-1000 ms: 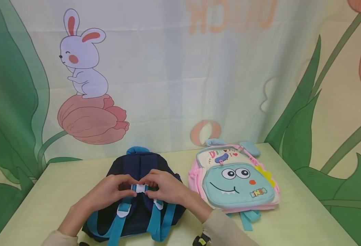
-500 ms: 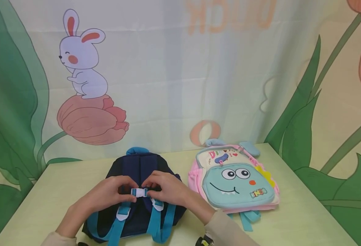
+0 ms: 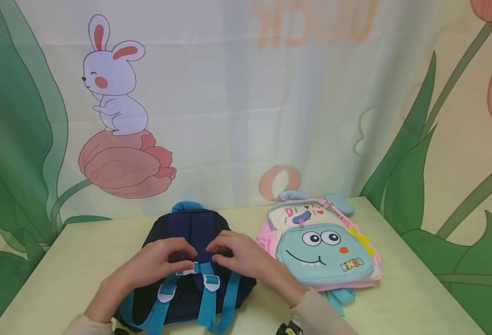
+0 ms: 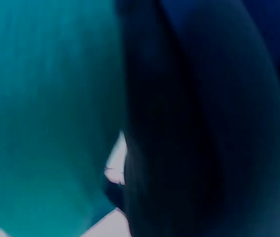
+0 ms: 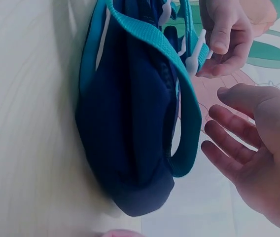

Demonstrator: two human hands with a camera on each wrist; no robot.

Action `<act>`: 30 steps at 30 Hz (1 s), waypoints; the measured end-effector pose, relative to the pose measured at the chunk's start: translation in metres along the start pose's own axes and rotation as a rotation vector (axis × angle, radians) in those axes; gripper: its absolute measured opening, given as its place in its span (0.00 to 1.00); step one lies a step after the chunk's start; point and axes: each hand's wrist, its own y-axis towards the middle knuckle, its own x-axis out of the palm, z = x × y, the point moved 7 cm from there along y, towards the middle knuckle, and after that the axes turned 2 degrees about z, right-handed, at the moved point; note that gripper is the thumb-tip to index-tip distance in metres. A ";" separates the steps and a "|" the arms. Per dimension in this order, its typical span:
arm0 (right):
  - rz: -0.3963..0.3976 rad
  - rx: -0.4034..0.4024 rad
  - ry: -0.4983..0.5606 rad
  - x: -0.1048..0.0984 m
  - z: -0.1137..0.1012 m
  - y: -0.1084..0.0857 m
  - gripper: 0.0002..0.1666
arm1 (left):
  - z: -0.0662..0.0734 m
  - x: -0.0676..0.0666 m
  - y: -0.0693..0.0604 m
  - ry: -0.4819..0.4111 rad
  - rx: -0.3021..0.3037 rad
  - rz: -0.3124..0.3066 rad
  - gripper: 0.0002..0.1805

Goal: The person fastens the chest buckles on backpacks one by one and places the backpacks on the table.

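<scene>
In the head view a dark blue backpack [image 3: 179, 307] lies with its teal straps facing up. The left hand [image 3: 158, 260] pinches the white chest buckle [image 3: 190, 269] between thumb and fingers at the middle of the backpack. Just right of the buckle, the right hand [image 3: 239, 253] is off it, its fingers loosely bent with nothing between them. The right wrist view shows that hand [image 5: 258, 138] beside a teal strap [image 5: 184, 98], apart from it, and the other hand [image 5: 228, 39] near a white buckle. Teal webbing [image 4: 46, 108] and dark fabric [image 4: 179, 123] fill the left wrist view.
A pink and mint backpack [image 3: 325, 256] with a smiling face lies on the pale table [image 3: 78, 256], to the right of the dark one. Behind the table hangs a curtain [image 3: 212, 116] printed with a rabbit and tulips. A dark object [image 3: 289, 328] sits at the front edge.
The right hand has let go of the buckle and moved a little to the right. The left hand stays at the buckle, which has tilted, and the right strap's white adjuster shows more fully.
</scene>
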 end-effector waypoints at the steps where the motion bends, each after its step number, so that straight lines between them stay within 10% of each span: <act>1: 0.004 0.006 0.004 -0.001 0.001 -0.001 0.13 | 0.002 0.001 0.001 -0.006 0.003 0.002 0.18; 30: 0.176 0.134 0.116 -0.047 0.047 -0.037 0.14 | 0.053 0.047 0.045 -0.198 0.115 0.030 0.12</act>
